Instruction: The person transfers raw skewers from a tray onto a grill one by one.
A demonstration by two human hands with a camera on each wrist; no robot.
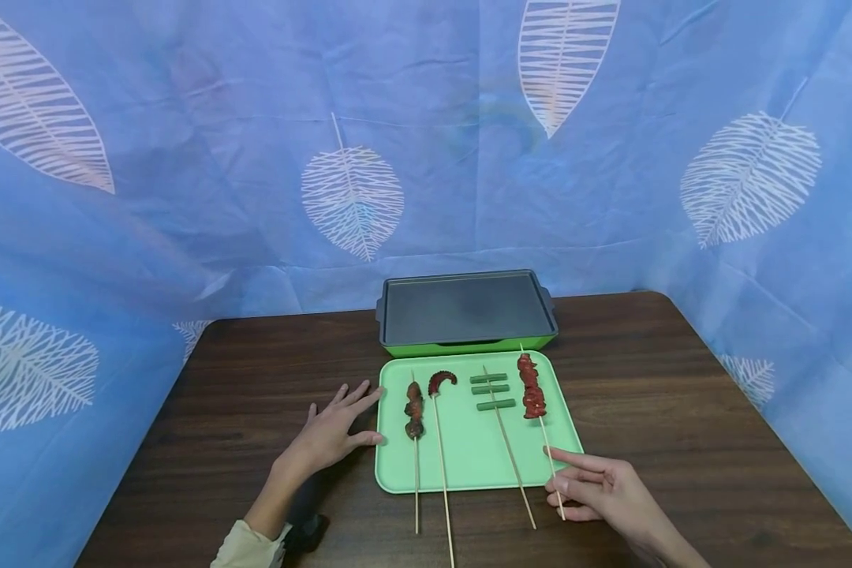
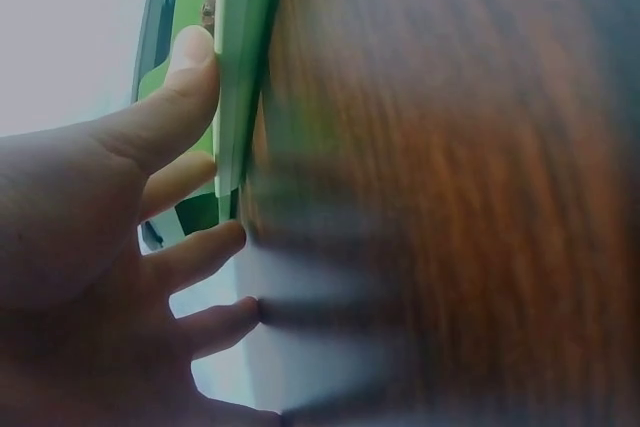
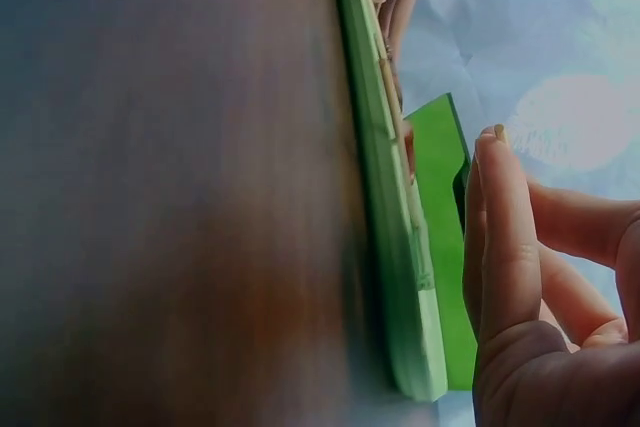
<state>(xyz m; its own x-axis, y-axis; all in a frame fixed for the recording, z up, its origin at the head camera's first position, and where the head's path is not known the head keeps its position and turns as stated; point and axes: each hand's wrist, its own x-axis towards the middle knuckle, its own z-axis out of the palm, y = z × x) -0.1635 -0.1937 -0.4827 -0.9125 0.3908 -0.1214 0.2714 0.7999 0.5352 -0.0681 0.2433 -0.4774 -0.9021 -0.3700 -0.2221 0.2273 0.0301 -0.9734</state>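
The right hand (image 1: pixel 592 487) pinched the red skewer (image 1: pixel 531 386) at the right side of the tray (image 1: pixel 476 454), the stick apparently mostly hidden in its wrist view. The spread left hand (image 1: pixel 332 434) touched the tray's left edge.

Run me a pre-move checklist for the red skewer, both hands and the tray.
1. Right hand gripping the red skewer near its lower end: ok.
2. Left hand at the left edge of the tray: ok.
3. Red skewer apart from the green-piece skewer: ok.
4. Brown skewer fully inside the tray: not ok, lower end overhangs.
5. Red skewer lifted off the tray: cannot tell.
6. Griddle just behind the tray: ok.
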